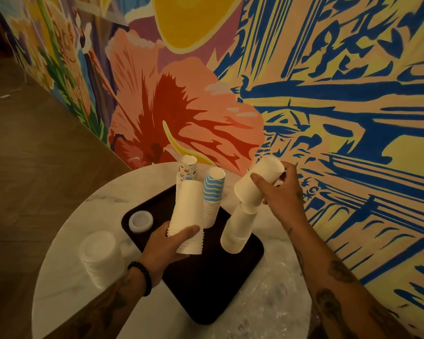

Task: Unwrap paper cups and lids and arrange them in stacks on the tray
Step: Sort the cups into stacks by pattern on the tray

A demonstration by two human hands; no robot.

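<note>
My left grip [164, 250] round a tall white cup stack [189, 211], right grip [282, 199] round one plain white cup [257, 182].

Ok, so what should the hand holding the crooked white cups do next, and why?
Probably the right hand should tip its white cups straight and slide them down onto the leaning white stack under them. They sit crooked at its top, not nested, and that stack stands on the tray. The left hand is busy gripping the other white stack.
</note>
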